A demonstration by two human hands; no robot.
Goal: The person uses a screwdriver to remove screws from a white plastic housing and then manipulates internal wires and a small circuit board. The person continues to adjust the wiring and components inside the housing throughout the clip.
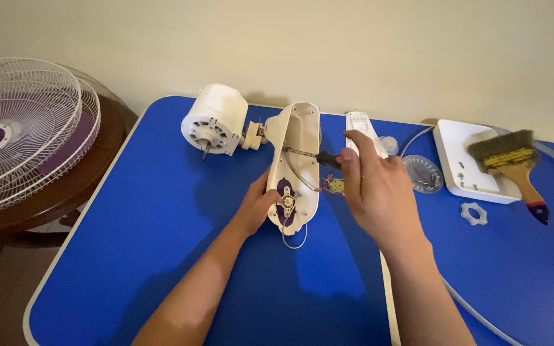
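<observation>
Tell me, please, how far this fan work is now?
Done: the grilles are off and the cover is removed. In hand: the left hand steadies the open housing; the right hand works a screwdriver inside. Left: the motor remains attached.

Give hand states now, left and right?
Left hand: open, steadying the white fan housing.
Right hand: shut on a screwdriver, tip inside the housing.
</observation>
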